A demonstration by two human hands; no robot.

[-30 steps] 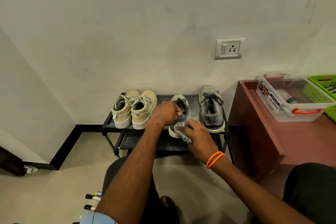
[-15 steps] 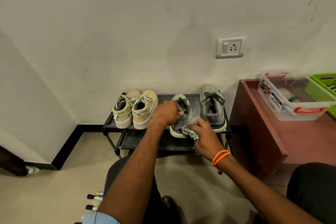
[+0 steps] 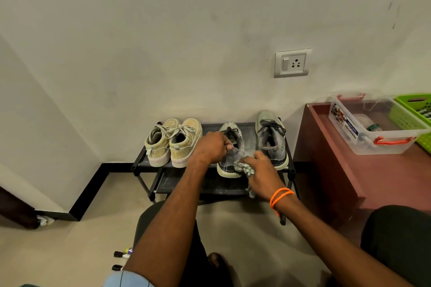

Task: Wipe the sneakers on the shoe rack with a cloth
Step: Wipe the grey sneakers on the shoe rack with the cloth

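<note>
Sneakers, four by my count, sat on the shoe rack (image 3: 289, 165): two beige (image 3: 172, 142), two grey. A clear box (image 3: 391, 147) (contents blurry) and a green basket (image 3: 410, 112) stood on the table. My left hand (image 3: 211, 147) gripped the nearer grey sneaker (image 3: 229, 161); my right hand (image 3: 262, 175), clutching the cloth (image 3: 242, 166), had slid from its heel to its right side.

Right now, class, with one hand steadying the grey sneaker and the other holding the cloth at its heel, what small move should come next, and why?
Probably draw the cloth along the grey sneaker's side toward the toe. The left hand grips its collar, and the right hand presses the cloth only at the heel, so the rest looks unwiped.
</note>
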